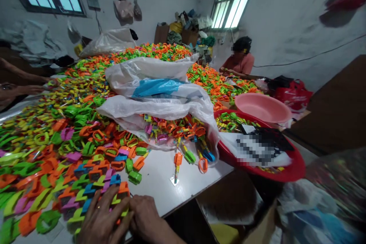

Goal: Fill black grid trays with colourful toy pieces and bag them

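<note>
My left hand (104, 215), with a ring on one finger, lies over rows of small plastic toy watches (84, 187) in orange, green, blue, purple and yellow. Its fingers are spread and touch the near end of the rows. Beside it, at the table's front edge, my right hand (148, 215) is closed, with fingertips curled against the end of a row. What they pinch is hidden. Just beyond lie loose green watches (134, 176). An orange watch with a clear tube (177, 160) rests apart on the white table (162, 190).
A white plastic sack (151, 70) spills watches across the table's middle. To the right stand a red basin (297, 166) and a pink basin (263, 106). A person (238, 59) sits at the far right; another person's hands (25, 89) reach in from the left.
</note>
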